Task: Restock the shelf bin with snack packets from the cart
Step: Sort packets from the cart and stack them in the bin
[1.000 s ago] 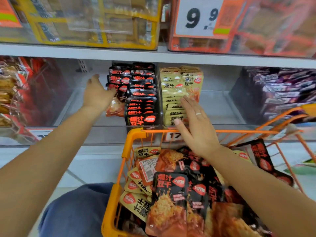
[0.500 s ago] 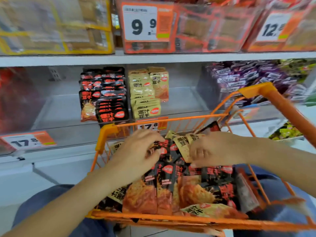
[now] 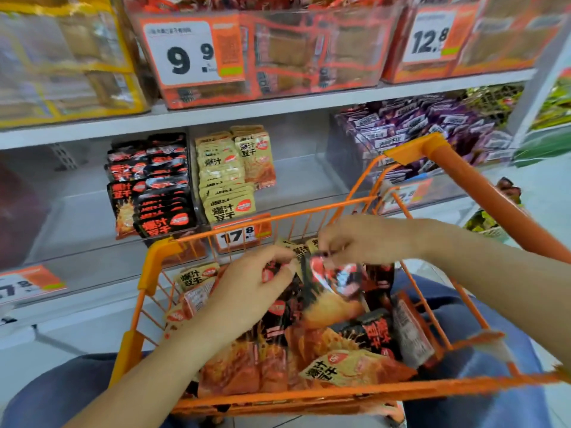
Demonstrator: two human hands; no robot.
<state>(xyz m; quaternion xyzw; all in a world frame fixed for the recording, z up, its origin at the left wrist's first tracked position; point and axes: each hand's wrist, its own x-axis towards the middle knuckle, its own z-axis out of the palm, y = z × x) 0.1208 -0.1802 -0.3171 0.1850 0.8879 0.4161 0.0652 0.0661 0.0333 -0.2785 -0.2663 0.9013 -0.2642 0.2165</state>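
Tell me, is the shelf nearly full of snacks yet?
Not yet. Black packets and beige packets already stand in the shelf bin, with bare room beside them. The left hand and right hand are picking packets from the orange cart, which holds plenty more.

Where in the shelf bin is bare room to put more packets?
Bare floor lies left of the black packets, up to the bin's left wall, and right of the beige packets, toward the purple packets. The middle is crowded: both stacks stand side by side. The cart is full.
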